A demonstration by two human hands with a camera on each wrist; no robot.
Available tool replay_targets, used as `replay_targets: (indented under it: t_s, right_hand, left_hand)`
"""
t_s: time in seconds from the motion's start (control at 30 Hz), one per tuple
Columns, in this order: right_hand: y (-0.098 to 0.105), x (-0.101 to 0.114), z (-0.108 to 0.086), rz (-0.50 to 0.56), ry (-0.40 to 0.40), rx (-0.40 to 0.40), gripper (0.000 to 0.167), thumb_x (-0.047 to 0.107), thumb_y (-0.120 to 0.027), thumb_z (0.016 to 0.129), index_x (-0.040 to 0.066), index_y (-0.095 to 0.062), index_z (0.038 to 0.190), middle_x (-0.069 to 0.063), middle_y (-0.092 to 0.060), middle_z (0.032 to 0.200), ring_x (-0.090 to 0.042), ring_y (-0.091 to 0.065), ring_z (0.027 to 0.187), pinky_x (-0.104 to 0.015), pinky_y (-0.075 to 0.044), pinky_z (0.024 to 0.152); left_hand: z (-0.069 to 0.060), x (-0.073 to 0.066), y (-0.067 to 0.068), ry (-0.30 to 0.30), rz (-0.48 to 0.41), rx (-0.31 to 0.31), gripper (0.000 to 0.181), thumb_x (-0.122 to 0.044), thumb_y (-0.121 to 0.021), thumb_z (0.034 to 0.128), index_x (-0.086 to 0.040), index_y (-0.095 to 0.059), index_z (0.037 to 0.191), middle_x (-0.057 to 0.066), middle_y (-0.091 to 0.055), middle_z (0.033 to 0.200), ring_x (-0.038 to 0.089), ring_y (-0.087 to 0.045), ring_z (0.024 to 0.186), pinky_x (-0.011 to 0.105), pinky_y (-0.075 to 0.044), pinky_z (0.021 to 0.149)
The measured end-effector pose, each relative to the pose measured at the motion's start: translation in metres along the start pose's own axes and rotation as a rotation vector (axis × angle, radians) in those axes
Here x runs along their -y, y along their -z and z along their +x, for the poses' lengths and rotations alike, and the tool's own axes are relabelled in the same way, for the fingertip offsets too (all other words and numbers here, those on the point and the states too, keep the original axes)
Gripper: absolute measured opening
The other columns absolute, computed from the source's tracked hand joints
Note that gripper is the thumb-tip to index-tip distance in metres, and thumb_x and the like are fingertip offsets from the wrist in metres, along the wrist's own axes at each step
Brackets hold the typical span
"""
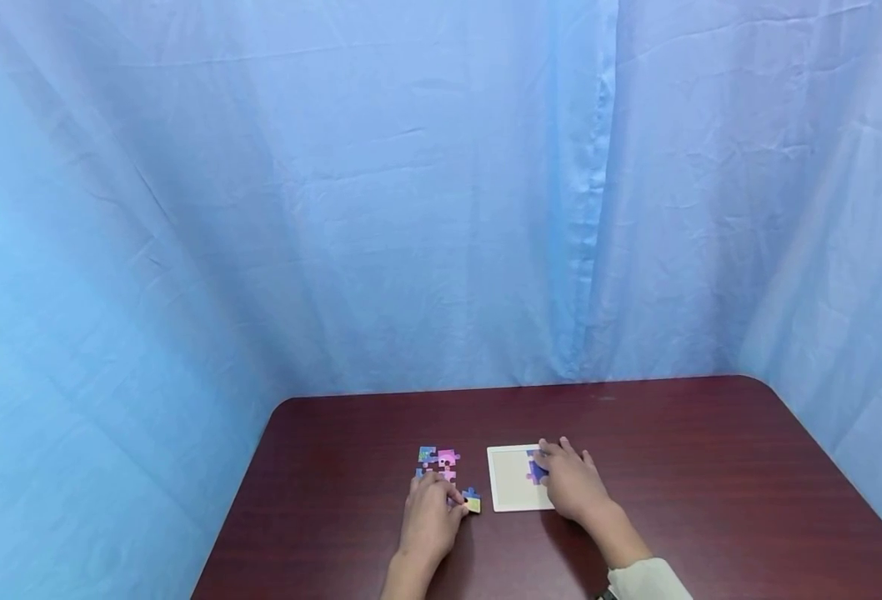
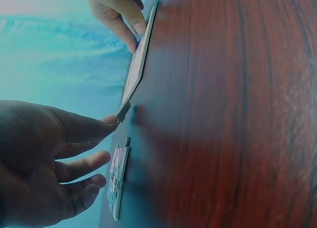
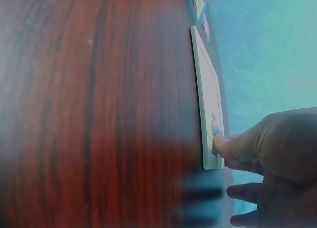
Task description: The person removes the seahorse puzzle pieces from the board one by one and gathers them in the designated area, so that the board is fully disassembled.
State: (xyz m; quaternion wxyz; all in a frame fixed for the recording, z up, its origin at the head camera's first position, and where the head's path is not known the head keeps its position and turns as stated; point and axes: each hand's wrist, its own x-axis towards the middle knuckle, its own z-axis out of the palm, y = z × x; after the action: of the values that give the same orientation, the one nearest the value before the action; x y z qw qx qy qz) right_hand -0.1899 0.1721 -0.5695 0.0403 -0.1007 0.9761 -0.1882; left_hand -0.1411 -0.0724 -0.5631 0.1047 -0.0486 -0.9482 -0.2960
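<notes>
My left hand [image 1: 428,512] pinches a yellow-and-blue puzzle piece [image 1: 473,503] between thumb and fingertips, and the left wrist view shows this piece [image 2: 123,110] edge-on, tilted off the table. Right of it lies a shallow cream tray [image 1: 508,483] with a raised pale rim. Purple-and-pink puzzle pieces [image 1: 535,468] lie at the tray's right side, partly covered by my right hand [image 1: 574,483]. That hand's thumb presses down there in the right wrist view, its other fingers reaching past the tray [image 3: 209,84]. How many pieces lie under it is hidden.
Loose pink and blue puzzle pieces [image 1: 448,458] lie just beyond my left hand, partly hidden by it. Everything rests on a dark red wooden table [image 1: 336,500] with rounded far corners. Blue curtains [image 1: 441,208] hang behind it and at both sides.
</notes>
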Motion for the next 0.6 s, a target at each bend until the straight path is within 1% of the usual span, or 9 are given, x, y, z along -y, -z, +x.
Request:
replay_targets:
  t_s: [0.2,0.37,0.5,0.6]
  right_hand:
    - [0.0005,0.0006,-0.0012,-0.003,0.002,0.002,0.044,0.003,-0.063,0.099,0.001,-0.064,0.142,-0.02,-0.054,0.159,-0.051,-0.041,0.151,-0.078,-0.028,0.117]
    - [0.0024,0.0009,-0.002,-0.008,0.014,-0.011,0.042,0.004,-0.066,0.098,0.0,-0.066,0.14,-0.02,-0.056,0.157,-0.05,-0.045,0.149,-0.077,-0.033,0.115]
    - [0.004,0.0001,-0.0014,-0.014,0.038,-0.032,0.042,0.006,-0.07,0.096,-0.001,-0.068,0.137,-0.022,-0.059,0.153,-0.049,-0.05,0.145,-0.073,-0.041,0.111]
    - [0.0045,-0.0016,-0.0004,-0.004,0.053,-0.04,0.042,0.007,-0.073,0.095,-0.002,-0.068,0.136,-0.023,-0.06,0.151,-0.05,-0.053,0.143,-0.068,-0.045,0.11]
  left_hand:
    - [-0.0011,0.0013,0.0009,0.012,-0.003,0.012,0.019,-0.013,-0.091,0.0749,-0.017,-0.073,0.074,0.0,-0.069,0.098,0.024,-0.06,0.103,0.048,-0.052,0.093]
    - [-0.0013,0.0018,0.0014,0.009,0.006,0.003,0.019,-0.012,-0.092,0.0734,-0.016,-0.073,0.076,0.001,-0.069,0.101,0.026,-0.06,0.105,0.049,-0.052,0.094]
    - [-0.001,-0.0011,-0.0004,-0.021,0.028,-0.017,0.017,-0.011,-0.092,0.0727,-0.014,-0.075,0.077,0.002,-0.069,0.098,0.026,-0.061,0.102,0.047,-0.052,0.093]
    - [-0.0012,-0.0073,-0.0033,-0.039,0.023,-0.015,0.016,-0.011,-0.091,0.0741,-0.012,-0.076,0.081,0.002,-0.069,0.096,0.025,-0.062,0.102,0.047,-0.053,0.09]
